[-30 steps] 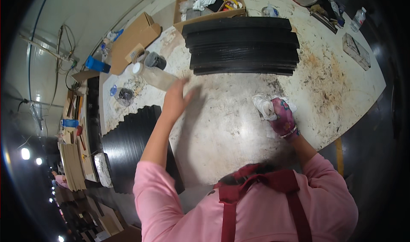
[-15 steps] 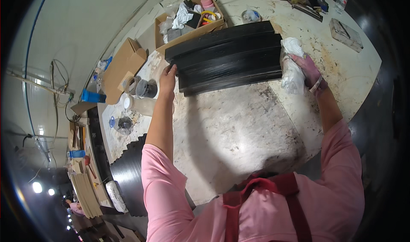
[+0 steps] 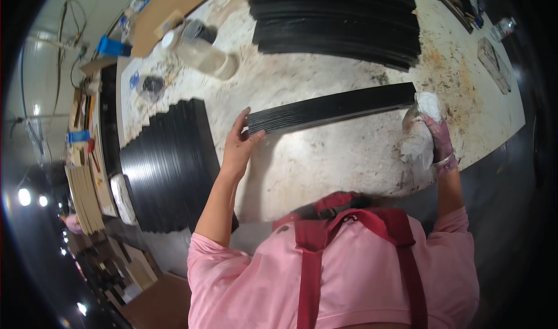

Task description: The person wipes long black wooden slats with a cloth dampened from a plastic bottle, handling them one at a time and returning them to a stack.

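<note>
A single long black strip with a grained face lies across the table in front of me. My left hand grips its left end, with the thumb at the near edge and a finger at the far edge. At the strip's right end, my right hand, stained purple, is closed around a crumpled white wrapped bundle. The bundle touches or nearly touches that end. Farther back lies a pile of similar black strips, side by side.
Another row of black strips stands at the left table edge. Beyond it are a cloudy plastic bottle, a dark jar, a blue cup and a cardboard box. A grey block and a clear bottle sit far right.
One black strip has come away from the pile toward me, held at its left end. My right hand has moved nearer with the white bundle. The whole view has shifted too.
</note>
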`<act>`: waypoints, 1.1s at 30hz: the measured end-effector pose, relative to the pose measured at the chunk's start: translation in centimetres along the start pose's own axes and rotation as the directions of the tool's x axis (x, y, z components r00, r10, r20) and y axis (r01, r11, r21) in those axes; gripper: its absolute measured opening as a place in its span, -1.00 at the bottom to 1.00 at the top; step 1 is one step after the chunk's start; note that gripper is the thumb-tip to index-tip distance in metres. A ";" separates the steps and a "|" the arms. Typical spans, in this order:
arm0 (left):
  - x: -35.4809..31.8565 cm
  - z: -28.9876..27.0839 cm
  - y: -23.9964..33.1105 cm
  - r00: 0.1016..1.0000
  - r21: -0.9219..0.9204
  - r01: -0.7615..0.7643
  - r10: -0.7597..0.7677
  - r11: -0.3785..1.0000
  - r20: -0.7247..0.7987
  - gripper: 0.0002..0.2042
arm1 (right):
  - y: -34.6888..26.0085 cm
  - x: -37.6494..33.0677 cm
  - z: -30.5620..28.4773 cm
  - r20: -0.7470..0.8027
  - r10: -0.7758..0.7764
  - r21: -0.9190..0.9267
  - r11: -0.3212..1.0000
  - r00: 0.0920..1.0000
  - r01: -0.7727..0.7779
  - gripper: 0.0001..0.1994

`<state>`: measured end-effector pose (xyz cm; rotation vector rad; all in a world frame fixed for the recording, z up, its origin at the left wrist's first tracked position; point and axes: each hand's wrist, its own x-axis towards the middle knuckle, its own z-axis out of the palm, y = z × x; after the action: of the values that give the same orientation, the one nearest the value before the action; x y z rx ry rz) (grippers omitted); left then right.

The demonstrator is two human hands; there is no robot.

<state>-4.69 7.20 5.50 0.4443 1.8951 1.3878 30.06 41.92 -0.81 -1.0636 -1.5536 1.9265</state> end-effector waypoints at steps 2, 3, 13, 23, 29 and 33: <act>-1.9 -0.6 -1.4 1.000 0.015 0.013 -0.013 1.000 -0.001 -0.33 | 0.0 -0.9 -0.7 0.014 0.049 -0.087 0.995 0.999 -0.048 -0.62; -2.4 -1.2 -2.2 1.000 0.054 0.013 -0.013 0.998 0.010 -0.33 | -0.9 -0.8 -1.5 0.025 0.059 -0.253 0.966 0.998 -0.051 -0.63; -5.4 -1.5 -6.5 0.878 0.634 -0.404 0.474 0.659 0.068 -0.14 | -9.4 -2.3 9.2 0.192 -0.384 -0.785 0.492 0.903 0.376 -0.48; -5.1 -1.9 -8.4 0.935 0.315 -0.293 0.339 0.903 -0.102 0.05 | -0.2 -6.5 33.5 0.820 -0.216 -0.530 0.064 0.530 0.845 -0.69; -5.3 -1.4 -8.2 0.908 0.448 -0.331 0.410 0.830 -0.090 -0.04 | -2.9 2.6 10.4 0.260 -0.485 -0.962 -0.049 0.835 0.270 -0.85; -5.7 -1.7 -8.1 0.920 0.514 -0.283 0.380 0.810 -0.093 -0.08 | -4.4 -3.7 22.3 0.381 -0.285 -0.918 -0.005 0.880 0.396 -0.55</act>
<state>-0.94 -0.55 0.26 0.9662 2.4293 1.1717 14.21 26.65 6.04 -0.7766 -2.9418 0.2399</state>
